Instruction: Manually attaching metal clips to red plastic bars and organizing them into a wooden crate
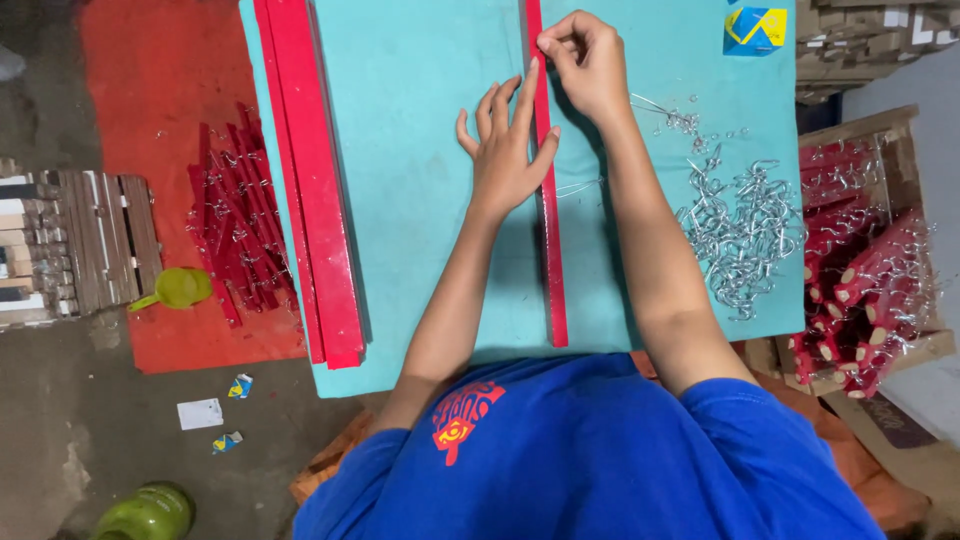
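Observation:
A long thin red stick (553,260) lies lengthwise on the turquoise table (420,200). My left hand (505,150) rests flat on the table with fingers spread, its fingertips pressing the stick's left side. My right hand (585,60) is closed at the stick's far end, pinching something small that I cannot make out. A pile of silver metal hooks (740,235) lies right of my right forearm.
Wider red bars (310,190) lie along the table's left side. A wooden crate (870,270) of red sticks with hooks stands at the right. More hooked red sticks (235,225) lie on a red mat at left, beside a green scoop (178,288). Stacked wood pieces (80,240) are far left.

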